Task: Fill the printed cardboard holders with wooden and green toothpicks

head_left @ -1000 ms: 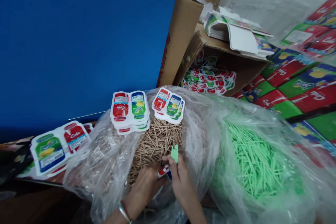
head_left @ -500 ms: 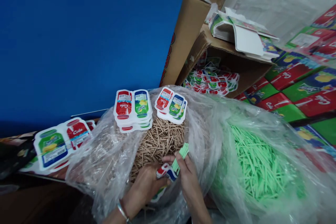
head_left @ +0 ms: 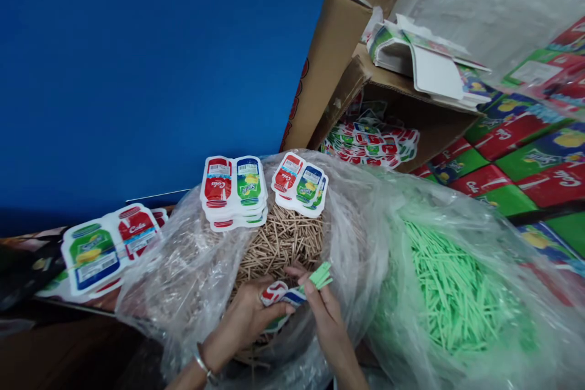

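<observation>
My left hand (head_left: 253,308) grips a bent printed pouch (head_left: 274,294) with red, white and blue artwork. Between the fingers of my right hand (head_left: 324,311) is a bunch of light green sticks (head_left: 321,275), whose lower ends meet the pouch; whether they are inside it I cannot tell. Both hands are over an open clear plastic bag (head_left: 361,244) full of brown sticks (head_left: 292,237). On that bag lie a stack of Cola and Sprite pouches (head_left: 234,186) and a smaller stack of the same pouches (head_left: 300,183).
To the right, a second plastic bag holds green sticks (head_left: 452,286). Behind it, a cardboard box (head_left: 439,128) contains many pouches, with folded printed card (head_left: 434,67) on top. Printed cartons (head_left: 507,134) are piled at right. More pouches (head_left: 94,256) lie at far left, below a blue panel (head_left: 150,73).
The green sticks have tilted to the right and fanned out at the top. My left hand and the pouch have moved slightly left, and the pouch's fold has changed shape.
</observation>
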Demonstrator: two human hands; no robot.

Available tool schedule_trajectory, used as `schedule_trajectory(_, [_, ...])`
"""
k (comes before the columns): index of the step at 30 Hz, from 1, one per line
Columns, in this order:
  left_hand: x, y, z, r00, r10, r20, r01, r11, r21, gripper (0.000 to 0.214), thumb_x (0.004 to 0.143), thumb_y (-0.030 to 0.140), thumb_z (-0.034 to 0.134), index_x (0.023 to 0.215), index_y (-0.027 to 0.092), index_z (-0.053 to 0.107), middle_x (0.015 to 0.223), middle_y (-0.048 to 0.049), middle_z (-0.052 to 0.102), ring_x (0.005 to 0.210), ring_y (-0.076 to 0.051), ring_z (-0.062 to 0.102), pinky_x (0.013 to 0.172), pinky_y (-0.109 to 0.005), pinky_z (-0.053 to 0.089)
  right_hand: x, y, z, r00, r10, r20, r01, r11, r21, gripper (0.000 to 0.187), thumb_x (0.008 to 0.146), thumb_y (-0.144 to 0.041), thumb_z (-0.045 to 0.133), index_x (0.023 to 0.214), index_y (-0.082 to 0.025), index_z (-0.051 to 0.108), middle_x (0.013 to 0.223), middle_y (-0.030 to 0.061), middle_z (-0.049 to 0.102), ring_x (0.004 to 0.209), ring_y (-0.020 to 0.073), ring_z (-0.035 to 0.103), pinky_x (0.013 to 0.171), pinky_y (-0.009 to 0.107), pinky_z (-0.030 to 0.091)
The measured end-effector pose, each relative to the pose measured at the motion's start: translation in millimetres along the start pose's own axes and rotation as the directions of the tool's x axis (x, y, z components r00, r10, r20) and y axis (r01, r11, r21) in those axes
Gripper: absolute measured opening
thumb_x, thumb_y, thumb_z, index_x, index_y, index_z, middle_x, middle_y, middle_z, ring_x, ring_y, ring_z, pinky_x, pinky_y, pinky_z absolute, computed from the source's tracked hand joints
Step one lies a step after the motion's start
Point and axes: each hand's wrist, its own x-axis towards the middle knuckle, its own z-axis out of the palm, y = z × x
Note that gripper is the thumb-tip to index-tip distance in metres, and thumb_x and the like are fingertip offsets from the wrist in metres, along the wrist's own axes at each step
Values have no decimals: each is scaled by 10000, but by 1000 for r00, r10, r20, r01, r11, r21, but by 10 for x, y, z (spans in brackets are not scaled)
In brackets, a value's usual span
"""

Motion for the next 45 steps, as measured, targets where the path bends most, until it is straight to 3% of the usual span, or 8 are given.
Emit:
schedule_trajectory(7, [-67, 80, -195, 972, 232, 37, -229, 971, -63, 180, 818, 308, 609, 754, 149, 661, 750, -18, 639, 706, -142, 583, 646, -206, 415, -238, -60, 38, 983, -181, -5, 181, 982, 48, 277, 872, -421, 483, 1054, -252, 605, 1135, 62, 640, 1073, 206, 576, 953, 342, 430])
schedule_trajectory(13, [-87, 106, -204, 962, 270, 41, -269, 963, -14, 196, 807, 341, 617, 825, 153, 669, 785, -35, 665, 740, -156, 599, 682, -219, 425, -281, -77, 81, 889, -447, -100, 443, 894, -64, 481, 936, -333, 367, 1391, -324, 213, 1342, 78, 487, 1167, 242, 520, 935, 456, 452])
schedule_trajectory(17, [-104, 114, -210, 966, 258, 35, -255, 964, -75, 191, 798, 337, 627, 800, 150, 660, 775, -29, 658, 727, -155, 597, 669, -212, 429, -279, -137, -74, 824, -527, 208, 563, 724, -399, 498, 878, -190, 476, 1350, -310, 374, 1351, 31, 489, 1221, 242, 463, 999, 399, 404])
schedule_trajectory(21, [-126, 124, -227, 978, 205, 22, -200, 970, -135, 195, 762, 343, 662, 769, 148, 657, 740, -16, 650, 693, -149, 590, 641, -204, 430, -241, -217, -183, 789, -580, 204, 608, 686, -399, 417, 870, -149, 454, 1253, -308, 503, 1256, 34, 574, 1151, 227, 523, 953, 390, 444])
schedule_trajectory(27, [-152, 102, -233, 964, 256, 76, -254, 967, -33, 163, 799, 306, 627, 758, 151, 658, 735, -21, 643, 693, -156, 582, 645, -217, 405, -145, -358, -154, 830, -375, 412, 538, 733, -416, 142, 822, -237, 589, 919, -264, 689, 1089, 54, 663, 1098, 234, 548, 928, 379, 459])
schedule_trajectory(32, [-190, 114, -258, 999, 38, -38, -48, 950, -308, 238, 701, 366, 701, 674, 147, 610, 645, 22, 566, 617, -137, 511, 565, -212, 393, -168, -252, -76, 927, -370, 65, 375, 921, -109, 358, 823, -300, 570, 1179, -270, 559, 1229, 89, 592, 1036, 230, 606, 860, 364, 504])
schedule_trajectory(37, [-215, 144, -333, 999, -9, -32, -9, 856, -516, 302, 636, 403, 735, 761, 148, 633, 650, 33, 583, 621, -139, 526, 595, -224, 437, -110, -151, 194, 968, -156, 199, 168, 985, -47, 261, 763, -312, 648, 1005, -219, 675, 946, 56, 724, 877, 221, 664, 811, 324, 517])
schedule_trajectory(45, [-274, 141, -647, 987, -55, -149, -27, 867, -498, 277, 767, 410, 628, 882, 162, 670, 828, -31, 667, 805, -190, 587, 740, -276, 488, 100, -88, 291, 991, -136, -9, 136, 989, 64, 281, 699, -435, 681, 847, -199, 717, 827, 54, 744, 745, 241, 683, 682, 330, 559])
